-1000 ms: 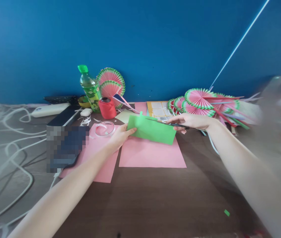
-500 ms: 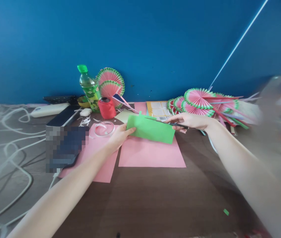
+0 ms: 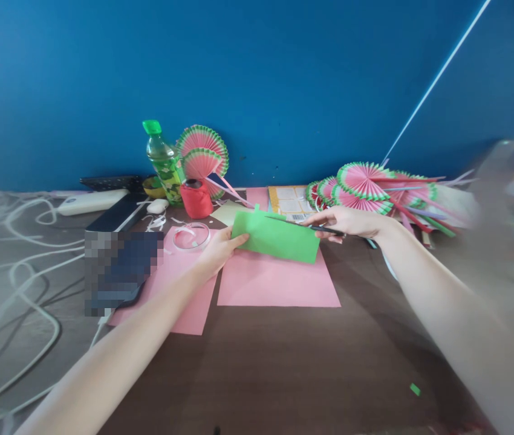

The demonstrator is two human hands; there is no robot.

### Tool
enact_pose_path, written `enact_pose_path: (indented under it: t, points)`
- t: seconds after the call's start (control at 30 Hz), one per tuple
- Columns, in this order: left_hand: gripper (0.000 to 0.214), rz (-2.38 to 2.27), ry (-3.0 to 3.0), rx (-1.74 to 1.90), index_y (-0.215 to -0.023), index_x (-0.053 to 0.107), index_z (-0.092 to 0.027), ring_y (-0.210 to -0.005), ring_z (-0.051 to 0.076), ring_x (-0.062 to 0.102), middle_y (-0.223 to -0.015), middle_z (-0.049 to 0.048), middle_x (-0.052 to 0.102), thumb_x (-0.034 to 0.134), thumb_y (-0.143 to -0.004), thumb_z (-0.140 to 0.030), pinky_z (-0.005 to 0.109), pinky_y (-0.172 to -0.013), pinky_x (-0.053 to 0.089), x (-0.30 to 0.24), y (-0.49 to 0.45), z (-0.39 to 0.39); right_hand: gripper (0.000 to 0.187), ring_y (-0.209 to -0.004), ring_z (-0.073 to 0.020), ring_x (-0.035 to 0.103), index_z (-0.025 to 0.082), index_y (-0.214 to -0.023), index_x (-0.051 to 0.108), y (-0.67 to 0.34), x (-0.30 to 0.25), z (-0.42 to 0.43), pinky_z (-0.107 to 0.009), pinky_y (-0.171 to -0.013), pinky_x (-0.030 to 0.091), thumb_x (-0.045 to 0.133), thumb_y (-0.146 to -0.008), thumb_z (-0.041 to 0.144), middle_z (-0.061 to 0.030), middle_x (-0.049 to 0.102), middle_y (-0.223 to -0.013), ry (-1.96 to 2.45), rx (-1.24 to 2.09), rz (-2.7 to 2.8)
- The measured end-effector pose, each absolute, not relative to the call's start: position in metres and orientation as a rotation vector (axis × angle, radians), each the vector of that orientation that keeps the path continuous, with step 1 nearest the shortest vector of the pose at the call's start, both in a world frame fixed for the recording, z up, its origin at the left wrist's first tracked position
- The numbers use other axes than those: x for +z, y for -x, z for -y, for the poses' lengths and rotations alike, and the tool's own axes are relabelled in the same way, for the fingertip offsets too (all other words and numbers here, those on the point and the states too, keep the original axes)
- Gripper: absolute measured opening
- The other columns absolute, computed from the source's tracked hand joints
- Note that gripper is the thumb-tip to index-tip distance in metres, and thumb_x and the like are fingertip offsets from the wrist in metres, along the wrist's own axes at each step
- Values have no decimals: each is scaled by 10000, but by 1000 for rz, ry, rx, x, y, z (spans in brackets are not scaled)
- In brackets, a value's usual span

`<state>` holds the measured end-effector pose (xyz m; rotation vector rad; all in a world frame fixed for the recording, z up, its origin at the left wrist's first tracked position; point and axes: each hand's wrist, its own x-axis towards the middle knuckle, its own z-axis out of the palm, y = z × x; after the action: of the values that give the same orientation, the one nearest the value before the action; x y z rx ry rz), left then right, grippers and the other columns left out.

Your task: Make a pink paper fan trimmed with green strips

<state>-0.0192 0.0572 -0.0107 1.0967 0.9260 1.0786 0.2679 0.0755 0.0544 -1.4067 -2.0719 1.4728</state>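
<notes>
My left hand (image 3: 223, 249) pinches the left end of a sheet of green paper (image 3: 275, 238), thumb on top. The paper is held up above a pink sheet (image 3: 279, 287) on the table. My right hand (image 3: 341, 222) is closed on the handles of dark scissors (image 3: 327, 229). Their blades lie along the paper's upper edge, pointing left. A narrow green strip stands up at that edge near the blade tips. Left of my left hand, a second pink sheet (image 3: 188, 314) bears a clear roll of tape (image 3: 191, 236).
Pink-and-green paper fans (image 3: 363, 184) are piled at the back right; others (image 3: 202, 151) lean by the green-capped bottle (image 3: 162, 163). A red spool (image 3: 196, 198) stands before them. A phone (image 3: 125, 269) and white cables (image 3: 34, 302) occupy the left. A green scrap (image 3: 415, 389) lies front right.
Almost nothing differs. The whole view has shifted very slightly; both hands, the green paper and the scissors keep nearly the same positions.
</notes>
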Motion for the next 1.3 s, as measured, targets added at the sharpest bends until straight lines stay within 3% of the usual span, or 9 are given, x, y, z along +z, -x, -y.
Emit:
enact_pose_path:
  t: [0.9, 1.3]
  points:
    - [247, -923, -1118, 1078, -827, 651, -126, -757, 173, 656, -826, 53, 706, 723, -618, -236, 331, -802, 510, -12, 20, -57, 482, -414, -35, 405, 196, -1162, 625, -264, 56, -75, -202, -393, 282, 642, -695, 316, 10, 594, -627, 1391, 1439, 2119]
    - [187, -921, -1003, 1145, -816, 618, -115, -660, 132, 627, -789, 43, 682, 669, -639, -149, 265, -633, 545, -4, 18, -54, 522, -404, -22, 362, 118, -1163, 600, -280, 56, -78, -173, -326, 229, 684, -707, 358, 25, 493, -593, 1180, 1710, 2079]
